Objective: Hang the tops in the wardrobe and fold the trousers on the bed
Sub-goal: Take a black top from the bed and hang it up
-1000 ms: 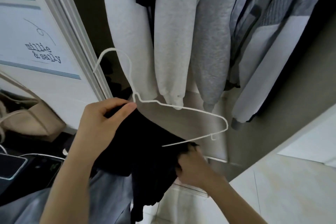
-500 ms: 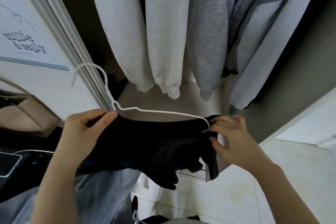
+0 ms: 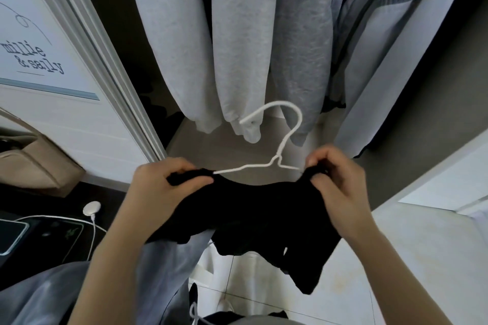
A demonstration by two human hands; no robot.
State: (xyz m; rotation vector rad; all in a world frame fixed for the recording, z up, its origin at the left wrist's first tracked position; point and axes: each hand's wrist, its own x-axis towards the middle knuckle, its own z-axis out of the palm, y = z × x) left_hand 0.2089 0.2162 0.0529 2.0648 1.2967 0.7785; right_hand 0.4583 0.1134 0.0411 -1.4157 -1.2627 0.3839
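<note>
Both hands hold a black top (image 3: 264, 208) on a white wire hanger (image 3: 280, 158) in front of the open wardrobe (image 3: 435, 82). The left hand (image 3: 161, 187) has its grip closed on the top's shoulder, thumb and fingers pinching the cloth where the hanger's arm goes into it. The right hand (image 3: 340, 182) grips the other shoulder the same way, fingers curled over the fabric at the hanger's far arm. The hanger's hook rises between the 2 grips and curls toward the left. The body of the top sags below both grips. Above the grips hang pale grey sweatshirts (image 3: 237, 42) and a striped shirt (image 3: 369, 21). Left of the left grip stands a white door frame (image 3: 105, 60), with a beige bag (image 3: 39, 163) and a white charger cable (image 3: 91, 210) farther out.
</note>
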